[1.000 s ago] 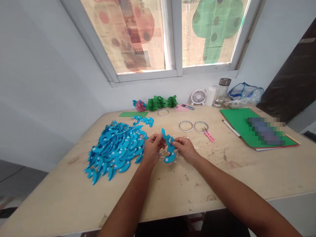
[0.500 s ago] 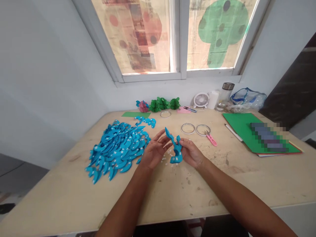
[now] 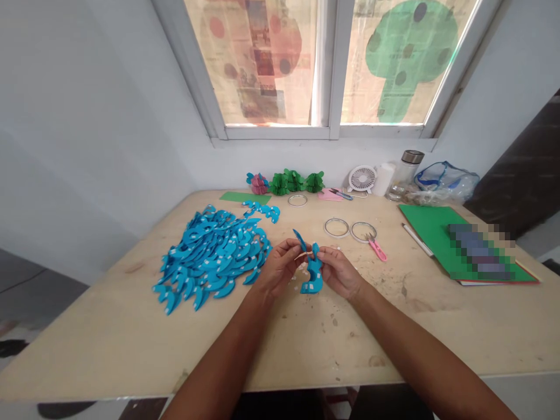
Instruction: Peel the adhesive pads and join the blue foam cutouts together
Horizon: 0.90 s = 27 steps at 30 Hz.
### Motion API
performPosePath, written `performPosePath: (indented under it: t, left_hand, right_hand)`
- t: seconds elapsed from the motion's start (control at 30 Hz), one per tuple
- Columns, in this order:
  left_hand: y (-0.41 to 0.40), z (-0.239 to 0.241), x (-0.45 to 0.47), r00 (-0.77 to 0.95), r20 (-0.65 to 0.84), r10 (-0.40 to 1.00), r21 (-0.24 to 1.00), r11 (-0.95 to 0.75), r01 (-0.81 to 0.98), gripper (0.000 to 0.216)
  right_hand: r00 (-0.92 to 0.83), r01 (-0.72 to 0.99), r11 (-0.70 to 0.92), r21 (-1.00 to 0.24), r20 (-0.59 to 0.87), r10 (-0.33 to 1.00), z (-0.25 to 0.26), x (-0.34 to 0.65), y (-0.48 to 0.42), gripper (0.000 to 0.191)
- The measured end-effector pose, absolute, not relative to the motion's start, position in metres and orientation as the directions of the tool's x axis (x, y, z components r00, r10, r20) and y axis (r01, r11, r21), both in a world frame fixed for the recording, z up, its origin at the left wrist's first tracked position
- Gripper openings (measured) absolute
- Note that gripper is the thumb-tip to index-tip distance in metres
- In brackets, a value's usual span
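Between my two hands, above the middle of the table, is a curved blue paper piece (image 3: 314, 277) with small white patches on it. My right hand (image 3: 339, 269) pinches its right edge near the top. The fingers of my left hand (image 3: 284, 262) are closed on its pointed upper left part. Small white scraps lie on the wood beneath. Left of my left hand spreads a large heap of similar blue paper pieces (image 3: 214, 251), many bearing white patches. A few more joined blue pieces (image 3: 265, 211) lie just behind the heap.
Tape rolls (image 3: 336, 227) and pink-handled snips (image 3: 377, 248) lie beyond my right hand. Green and pink paper shapes (image 3: 280, 184), a small white fan (image 3: 362, 178) and a glass bottle (image 3: 409, 166) line the wall. At right lie a green folder (image 3: 431, 224) and a white pen (image 3: 417, 239).
My left hand's fingers have closed onto the upper left part of the blue paper piece; before, they were spread beside it. The whole view has shifted slightly.
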<state>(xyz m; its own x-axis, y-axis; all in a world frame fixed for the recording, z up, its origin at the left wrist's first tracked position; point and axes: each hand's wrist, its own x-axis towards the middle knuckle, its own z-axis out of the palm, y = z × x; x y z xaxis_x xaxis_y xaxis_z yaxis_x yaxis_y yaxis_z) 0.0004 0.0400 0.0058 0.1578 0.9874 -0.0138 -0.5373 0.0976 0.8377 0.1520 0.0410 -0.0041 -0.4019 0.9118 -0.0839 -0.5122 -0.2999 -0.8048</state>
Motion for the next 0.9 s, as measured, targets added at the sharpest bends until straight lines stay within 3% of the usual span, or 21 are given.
performPosePath:
  t: [0.3, 0.5, 0.9]
  left_hand:
    - [0.045, 0.012, -0.019, 0.007, -0.058, 0.998, 0.803, 0.051, -0.594, 0.023]
    - [0.038, 0.018, -0.015, 0.153, -0.068, 0.986, 0.892, 0.129, -0.433, 0.024]
    - [0.034, 0.02, -0.008, 0.242, -0.043, 0.969, 0.98, 0.088, -0.176, 0.02]
  right_hand:
    - [-0.307, -0.464, -0.195, -0.864, -0.049, 0.95, -0.007, 0.151, 0.045, 0.018]
    - [-0.163, -0.375, -0.118, -0.919, -0.059, 0.985, -0.014, 0.152, 0.051, 0.02]
    - [-0.136, -0.195, -0.027, -0.98, 0.0, 0.991, -0.015, 0.153, 0.052, 0.015]
